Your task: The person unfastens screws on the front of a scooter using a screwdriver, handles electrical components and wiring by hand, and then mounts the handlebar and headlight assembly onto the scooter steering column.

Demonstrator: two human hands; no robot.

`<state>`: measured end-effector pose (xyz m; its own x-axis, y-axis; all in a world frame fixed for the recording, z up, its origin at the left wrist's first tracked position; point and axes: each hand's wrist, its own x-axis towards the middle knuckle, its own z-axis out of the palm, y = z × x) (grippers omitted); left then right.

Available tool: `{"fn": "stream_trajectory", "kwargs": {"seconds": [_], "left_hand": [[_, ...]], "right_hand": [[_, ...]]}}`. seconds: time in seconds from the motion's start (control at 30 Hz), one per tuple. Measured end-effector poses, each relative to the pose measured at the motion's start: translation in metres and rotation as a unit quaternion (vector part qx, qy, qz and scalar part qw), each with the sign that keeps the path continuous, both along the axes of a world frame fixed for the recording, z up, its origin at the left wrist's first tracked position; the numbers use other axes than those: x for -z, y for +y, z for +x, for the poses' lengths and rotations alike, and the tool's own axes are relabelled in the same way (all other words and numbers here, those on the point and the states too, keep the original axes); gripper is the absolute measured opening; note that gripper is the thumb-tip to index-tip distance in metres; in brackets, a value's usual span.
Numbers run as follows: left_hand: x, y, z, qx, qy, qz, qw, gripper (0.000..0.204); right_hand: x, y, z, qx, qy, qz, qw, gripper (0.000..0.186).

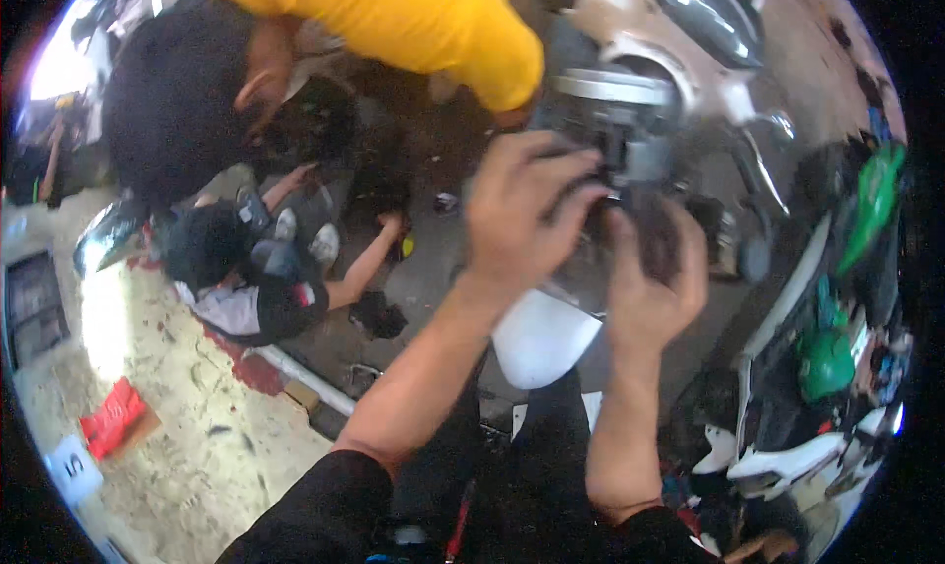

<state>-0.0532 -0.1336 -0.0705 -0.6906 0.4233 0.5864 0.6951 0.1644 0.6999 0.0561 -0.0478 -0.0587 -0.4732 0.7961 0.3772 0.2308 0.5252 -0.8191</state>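
Note:
My left hand (522,210) curls its fingers at a grey and black mechanism (640,156) with a pale bar (610,84) across its top, below a round opening in a beige vehicle body (719,8). My right hand (655,279) reaches up just beside it, fingers bent around a dark part of that mechanism. What the fingertips grip is blurred and partly hidden. A white curved panel (541,338) lies below my hands, between my forearms.
A person in a yellow shirt (423,23) leans in close at upper left. Another person (256,298) crouches lower left, near a pale worn surface (197,446) with a red item (110,416). Green panels (866,200) and white body parts (787,461) line the right.

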Motion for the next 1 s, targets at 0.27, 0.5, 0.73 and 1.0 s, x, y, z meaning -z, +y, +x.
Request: {"fn": "stream_trajectory", "kwargs": {"seconds": [0.27,0.5,0.73,1.0], "left_hand": [[0.014,0.005,0.011,-0.026,-0.041,0.112,0.993,0.035],[0.015,-0.005,0.037,-0.057,-0.107,0.146,0.982,0.032],[0.057,-0.103,0.13,0.017,-0.219,0.066,0.973,0.028],[0.139,-0.304,0.157,0.037,-0.474,-0.426,0.77,0.04]], "right_hand": [[0.004,-0.005,0.005,-0.03,0.003,-0.134,0.991,0.035],[-0.003,-0.001,0.004,-0.027,-0.067,-0.096,0.993,0.039],[-0.009,-0.012,0.011,0.0,-0.135,-0.017,0.991,0.041],[-0.024,-0.05,0.055,-0.018,-0.15,0.114,0.982,0.038]]}}
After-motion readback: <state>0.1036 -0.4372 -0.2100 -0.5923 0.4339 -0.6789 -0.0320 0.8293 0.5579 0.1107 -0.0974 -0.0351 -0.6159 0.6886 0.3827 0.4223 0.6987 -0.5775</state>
